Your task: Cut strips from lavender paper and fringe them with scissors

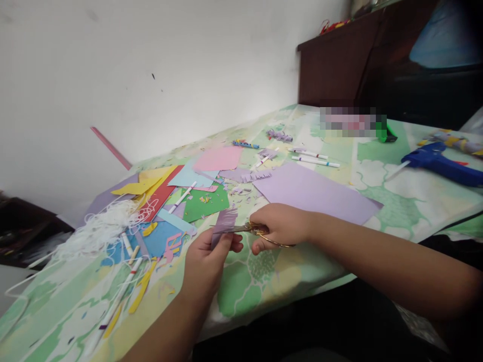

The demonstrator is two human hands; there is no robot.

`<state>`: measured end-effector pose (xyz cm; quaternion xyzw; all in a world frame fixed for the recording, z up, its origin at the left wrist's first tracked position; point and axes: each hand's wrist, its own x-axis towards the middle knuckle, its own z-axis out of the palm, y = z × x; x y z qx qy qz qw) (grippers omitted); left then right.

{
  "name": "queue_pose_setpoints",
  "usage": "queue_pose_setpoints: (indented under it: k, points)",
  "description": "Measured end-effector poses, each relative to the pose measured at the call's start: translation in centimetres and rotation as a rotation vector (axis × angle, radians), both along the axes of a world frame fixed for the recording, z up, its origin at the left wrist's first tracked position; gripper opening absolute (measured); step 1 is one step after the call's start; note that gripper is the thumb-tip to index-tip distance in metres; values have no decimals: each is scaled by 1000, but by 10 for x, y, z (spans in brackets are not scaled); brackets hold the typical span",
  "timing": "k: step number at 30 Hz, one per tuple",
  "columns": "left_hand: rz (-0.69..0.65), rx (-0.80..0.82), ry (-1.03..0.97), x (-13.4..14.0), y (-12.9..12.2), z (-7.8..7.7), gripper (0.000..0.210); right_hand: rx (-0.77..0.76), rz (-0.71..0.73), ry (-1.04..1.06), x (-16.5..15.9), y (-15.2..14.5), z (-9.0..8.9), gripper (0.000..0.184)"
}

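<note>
My left hand pinches a strip of purple paper whose far edge is cut into a fringe. In my right hand is a pair of scissors with gold-coloured handles, my fingers closed around the loops. The blades reach left across the strip, close to my left thumb. Beyond my right hand lies a large sheet of light purple paper. Another fringed purple strip rests by its left corner, among small paper scraps.
Coloured sheets, including a green one, and a heap of white string cover the left. White markers lie about the patterned tablecloth. A blue glue gun is at the right; a wall stands behind.
</note>
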<state>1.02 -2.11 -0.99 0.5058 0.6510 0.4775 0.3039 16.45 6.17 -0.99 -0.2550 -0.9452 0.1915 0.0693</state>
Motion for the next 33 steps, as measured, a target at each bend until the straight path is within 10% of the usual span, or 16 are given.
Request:
queue_pose_setpoints:
  k: [33]
  points:
    - [-88, -44, -290, 0, 0, -2, 16, 28, -68, -30, 3, 3, 4, 51]
